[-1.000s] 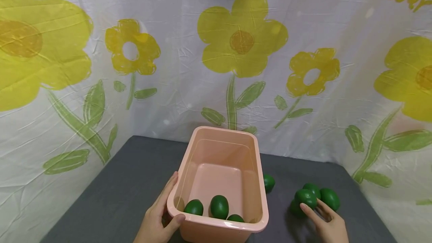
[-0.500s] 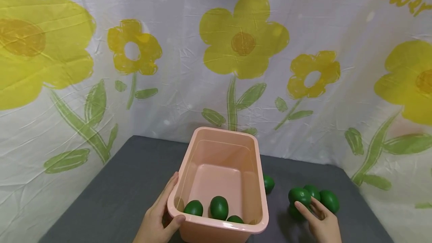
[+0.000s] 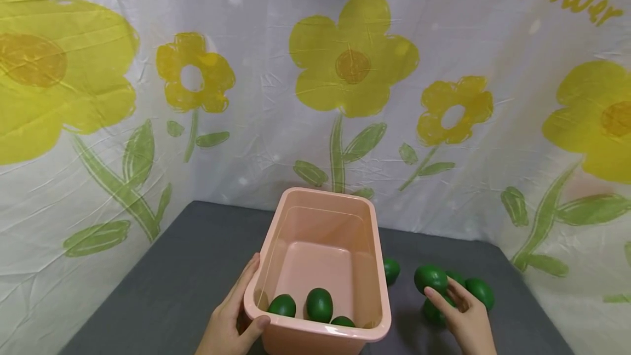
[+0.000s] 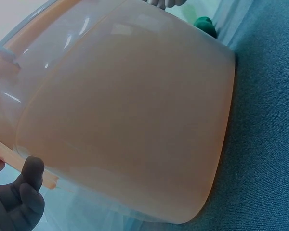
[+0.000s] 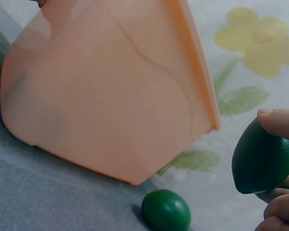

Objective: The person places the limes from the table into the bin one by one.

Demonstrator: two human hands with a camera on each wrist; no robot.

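A pink plastic tub point(image 3: 315, 338) stands tilted toward me on the table. My left hand point(image 3: 229, 316) grips its near left corner, thumb over the rim and fingers along the side. Inside, against the near wall, lie a round green lime point(image 3: 282, 305), a middle lime point(image 3: 320, 304) and a partly hidden lime point(image 3: 342, 321). To the right, my right hand point(image 3: 465, 314) pinches another lime point(image 3: 430, 278) between thumb and fingers, raised above the rest; the right wrist view shows this held lime point(image 5: 262, 156) well apart from the tub.
Beyond the right hand sit more limes: one below it point(image 3: 434, 311), one at its right point(image 3: 480, 292) and one half hidden behind point(image 3: 454, 276). A single lime point(image 3: 391, 270) lies beside the tub's right wall. A flower-print cloth point(image 3: 266, 97) hangs behind the grey table point(image 3: 167, 284).
My right hand has lifted its lime off the pile, moving left and slightly up toward the tub. The left hand and the tub stay put.
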